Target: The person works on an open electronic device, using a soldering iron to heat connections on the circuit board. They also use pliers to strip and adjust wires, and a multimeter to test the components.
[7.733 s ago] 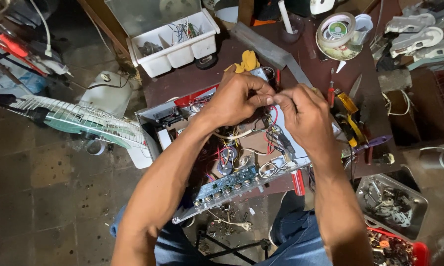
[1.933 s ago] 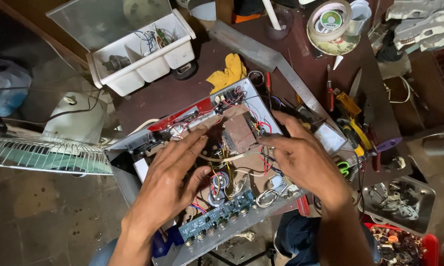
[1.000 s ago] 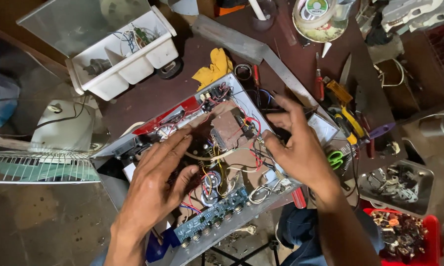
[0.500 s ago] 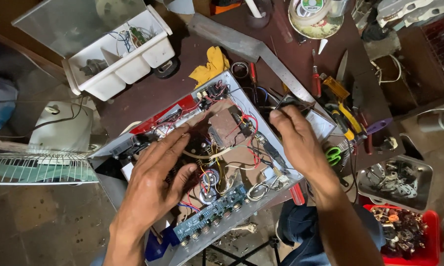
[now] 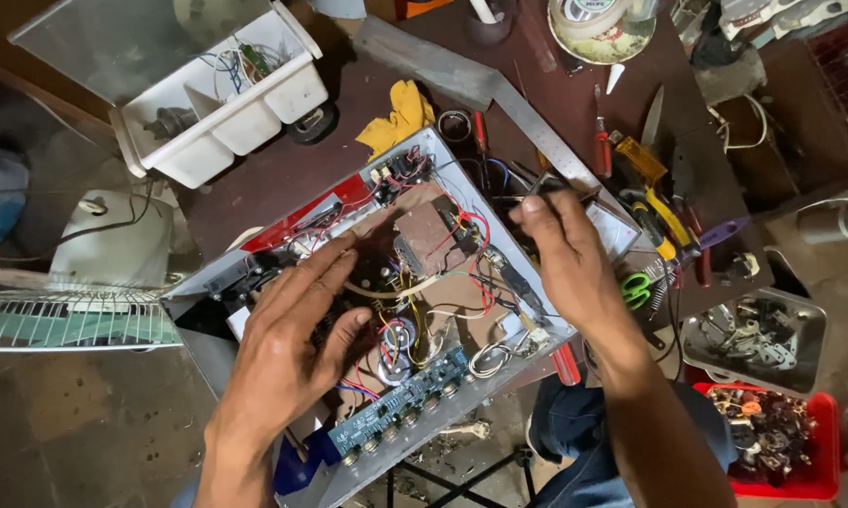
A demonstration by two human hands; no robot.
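Left grip (image 5: 297,339) is lying flat and open-fingered on the wiring inside the opened metal chassis (image 5: 386,310), holding nothing. Right grip (image 5: 560,254) is pinching its fingertips at the chassis's far right edge; what they are gripping cannot be told. Green scissors (image 5: 635,289) are lying just right of it on the surface (image 5: 273,183).

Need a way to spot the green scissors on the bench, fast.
Start at the open metal chassis full of wires in the middle of the table. Move past its right edge, just beyond the right hand. The scissors lie there among screwdrivers and pliers, and are the only tool with bright green loop handles.
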